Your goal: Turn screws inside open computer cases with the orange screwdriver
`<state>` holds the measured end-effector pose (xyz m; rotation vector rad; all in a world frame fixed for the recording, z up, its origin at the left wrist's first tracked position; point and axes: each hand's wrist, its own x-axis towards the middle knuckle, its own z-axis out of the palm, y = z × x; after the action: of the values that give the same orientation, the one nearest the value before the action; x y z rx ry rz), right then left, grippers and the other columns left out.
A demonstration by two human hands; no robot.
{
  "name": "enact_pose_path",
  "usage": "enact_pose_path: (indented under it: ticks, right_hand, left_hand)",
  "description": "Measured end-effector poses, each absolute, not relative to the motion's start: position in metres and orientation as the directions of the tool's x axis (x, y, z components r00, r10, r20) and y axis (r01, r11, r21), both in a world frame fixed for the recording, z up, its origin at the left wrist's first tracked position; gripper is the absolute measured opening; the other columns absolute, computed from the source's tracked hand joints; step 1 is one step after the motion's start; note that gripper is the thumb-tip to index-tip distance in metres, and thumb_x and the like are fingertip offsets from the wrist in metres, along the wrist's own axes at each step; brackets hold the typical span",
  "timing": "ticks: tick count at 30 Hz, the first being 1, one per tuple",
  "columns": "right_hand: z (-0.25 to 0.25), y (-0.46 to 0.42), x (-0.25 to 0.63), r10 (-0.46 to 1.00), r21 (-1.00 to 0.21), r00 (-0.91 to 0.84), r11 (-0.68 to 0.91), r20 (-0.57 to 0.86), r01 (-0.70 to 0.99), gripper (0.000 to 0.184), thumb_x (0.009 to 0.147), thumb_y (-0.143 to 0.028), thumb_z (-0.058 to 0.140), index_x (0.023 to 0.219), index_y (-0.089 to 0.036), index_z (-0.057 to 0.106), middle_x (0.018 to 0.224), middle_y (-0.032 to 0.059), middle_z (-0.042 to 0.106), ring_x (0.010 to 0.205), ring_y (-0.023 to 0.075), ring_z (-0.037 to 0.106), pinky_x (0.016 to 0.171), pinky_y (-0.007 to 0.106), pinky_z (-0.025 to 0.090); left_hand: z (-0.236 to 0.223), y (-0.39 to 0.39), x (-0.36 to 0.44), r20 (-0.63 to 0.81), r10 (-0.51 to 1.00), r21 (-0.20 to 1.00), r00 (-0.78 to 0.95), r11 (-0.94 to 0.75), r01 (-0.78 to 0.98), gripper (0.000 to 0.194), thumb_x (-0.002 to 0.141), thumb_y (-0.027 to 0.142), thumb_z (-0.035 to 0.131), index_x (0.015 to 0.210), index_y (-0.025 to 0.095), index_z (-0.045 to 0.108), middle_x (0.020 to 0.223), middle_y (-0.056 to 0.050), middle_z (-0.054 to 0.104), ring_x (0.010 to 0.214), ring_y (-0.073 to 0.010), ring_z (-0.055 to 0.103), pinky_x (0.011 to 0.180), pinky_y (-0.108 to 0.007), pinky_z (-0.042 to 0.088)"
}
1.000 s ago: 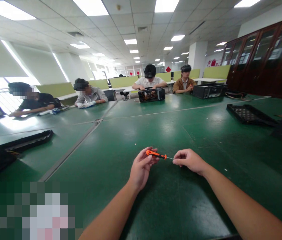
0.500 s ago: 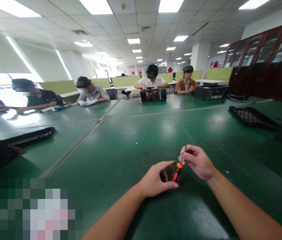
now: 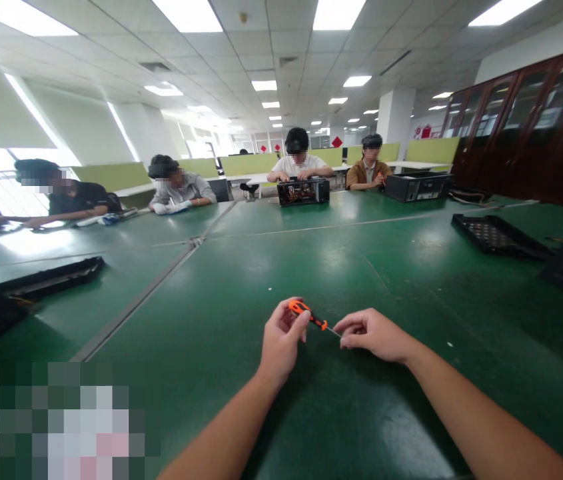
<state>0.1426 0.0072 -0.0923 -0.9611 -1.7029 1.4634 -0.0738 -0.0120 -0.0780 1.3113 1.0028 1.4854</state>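
Above the near middle of the glossy green counter (image 3: 211,303), the left hand (image 3: 282,339) has fingers closed on an orange-and-black-handled screwdriver (image 3: 317,322); the right hand (image 3: 375,335) pinches its thin metal shaft (image 3: 332,331). Light fingertip pressure could let it slip.

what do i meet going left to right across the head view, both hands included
Black panel, left hand, screwdriver, right hand, perforated panel.
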Motion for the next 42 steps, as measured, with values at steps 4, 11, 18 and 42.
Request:
enact_pose_path:
  ticks: [4, 11, 18, 42]
  right_hand:
    - [-0.095, 0.008, 0.137, 0.876, -0.975, -0.482, 0.136, 0.036, 0.175, 0.015, 0.069, -0.023, 0.078, 0.083, -0.018, 0.079, 0.075, 0.0041, 0.074, 0.068, 0.0179, 0.063, 0.065, 0.03, 0.045]
    - [-0.092, 0.015, 0.149, 0.942, -0.987, -0.307, 0.155, 0.139, 0.031, 0.02, 0.065, -0.033, 0.084, 0.073, -0.017, 0.075, 0.068, 0.0013, 0.069, 0.064, 0.0152, 0.058, 0.063, 0.028, 0.042]
    - [-0.088, 0.015, 0.153, 0.948, -0.951, -0.142, 0.262, 0.285, -0.162, 0.028, 0.067, -0.038, 0.082, 0.059, -0.019, 0.064, 0.06, -0.003, 0.058, 0.061, 0.0125, 0.05, 0.063, 0.028, 0.04]
    - [-0.088, 0.011, 0.148, 0.819, -0.779, -0.484, 0.509, 0.308, 0.366, 0.004, 0.071, -0.025, 0.08, 0.075, -0.026, 0.079, 0.072, 0.0006, 0.073, 0.071, 0.0188, 0.064, 0.071, 0.031, 0.044]
  left_hand:
    - [-0.077, -0.016, -0.074, 0.31, 0.951, 0.946, 0.025, -0.305, -0.105, 0.03, 0.082, 0.034, 0.068, 0.106, 0.018, 0.059, 0.082, 0.001, 0.062, 0.051, -0.0057, 0.049, 0.053, -0.021, 0.041]
    - [-0.076, -0.02, -0.079, 0.308, 0.947, 0.95, 0.09, -0.311, 0.025, 0.03, 0.083, 0.039, 0.066, 0.102, 0.016, 0.062, 0.058, 0.005, 0.054, 0.052, -0.01, 0.049, 0.058, -0.024, 0.041]
    - [-0.076, -0.019, -0.074, 0.222, 0.876, 0.773, 0.428, -0.425, 0.47, 0.022, 0.078, 0.035, 0.071, 0.096, 0.023, 0.074, 0.093, -0.005, 0.07, 0.086, -0.0203, 0.062, 0.081, -0.032, 0.048]
    - [-0.068, -0.013, -0.085, 0.361, 0.921, 0.832, 0.147, -0.389, 0.397, 0.024, 0.078, 0.041, 0.071, 0.083, 0.017, 0.069, 0.081, -0.003, 0.07, 0.08, -0.0199, 0.064, 0.078, -0.03, 0.048]
